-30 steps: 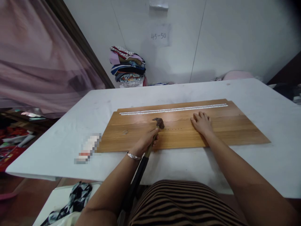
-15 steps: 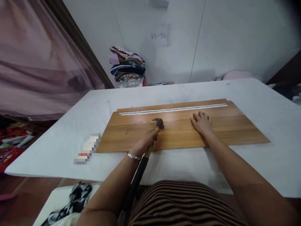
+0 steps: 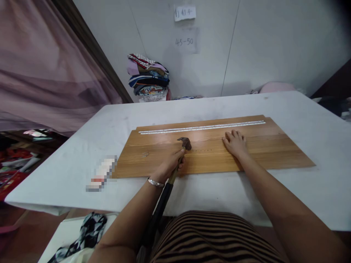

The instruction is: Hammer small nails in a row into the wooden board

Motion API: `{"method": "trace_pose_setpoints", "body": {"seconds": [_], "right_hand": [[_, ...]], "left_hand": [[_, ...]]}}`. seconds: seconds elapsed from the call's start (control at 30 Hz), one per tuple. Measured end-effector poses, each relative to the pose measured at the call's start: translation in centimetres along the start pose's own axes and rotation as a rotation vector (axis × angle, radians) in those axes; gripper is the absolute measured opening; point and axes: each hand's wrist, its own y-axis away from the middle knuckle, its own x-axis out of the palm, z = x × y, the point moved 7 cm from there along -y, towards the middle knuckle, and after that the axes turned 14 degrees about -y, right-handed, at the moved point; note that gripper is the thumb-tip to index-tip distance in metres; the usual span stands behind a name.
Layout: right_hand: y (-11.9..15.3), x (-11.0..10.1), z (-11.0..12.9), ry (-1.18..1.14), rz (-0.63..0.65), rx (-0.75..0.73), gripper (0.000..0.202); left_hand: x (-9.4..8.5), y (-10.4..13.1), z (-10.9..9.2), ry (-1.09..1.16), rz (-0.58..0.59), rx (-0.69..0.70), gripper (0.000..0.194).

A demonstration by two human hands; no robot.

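My left hand (image 3: 173,163) is closed round the handle of a claw hammer (image 3: 185,143), high up near its head. The head hangs over a wooden board (image 3: 263,146), close to the left end of a row of small dark dots (image 3: 204,150). Below my hand the dark lower handle runs back past my forearm. My right hand (image 3: 235,143) lies on the board to the right of the dots, its fingers stretched out and holding nothing. Several nails (image 3: 145,155) lie loose on the board's left part. Two white measuring strips (image 3: 203,127) run along its far side.
The board lies on a white-covered table (image 3: 82,146). A pixelated object (image 3: 102,173) sits left of the board. Folded clothes (image 3: 149,78) are stacked behind the table, against the wall. A patterned cloth (image 3: 93,226) lies on a white surface at lower left; a pink curtain (image 3: 49,65) hangs at left.
Both hands and the hammer stay practically in place. The upper paper on the wall now hangs flatter, showing its writing. The curtain and the table cover's front left edge have shifted slightly.
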Motion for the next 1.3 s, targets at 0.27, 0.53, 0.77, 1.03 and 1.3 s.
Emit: {"method": "trace_pose_setpoints", "body": {"seconds": [0.27,0.53,0.77,1.03,1.3], "right_hand": [[-0.01,0.11,-0.06,-0.005,0.000,-0.004,0.047],[0.00,0.01,0.01,0.007,-0.005,-0.015,0.047],[-0.01,0.12,-0.10,-0.018,-0.003,-0.002,0.048],[-0.04,0.18,-0.15,-0.012,-0.011,-0.010,0.047],[0.13,-0.14,0.21,-0.010,-0.003,-0.004,0.048]], "left_hand": [[0.01,-0.02,0.08,0.011,-0.008,-0.008,0.031],[-0.03,0.36,-0.20,0.013,-0.024,-0.032,0.029],[0.01,0.08,-0.06,0.015,-0.003,-0.008,0.031],[-0.05,0.06,0.10,0.006,-0.003,-0.010,0.031],[-0.03,-0.08,0.10,0.016,-0.004,0.003,0.033]]}}
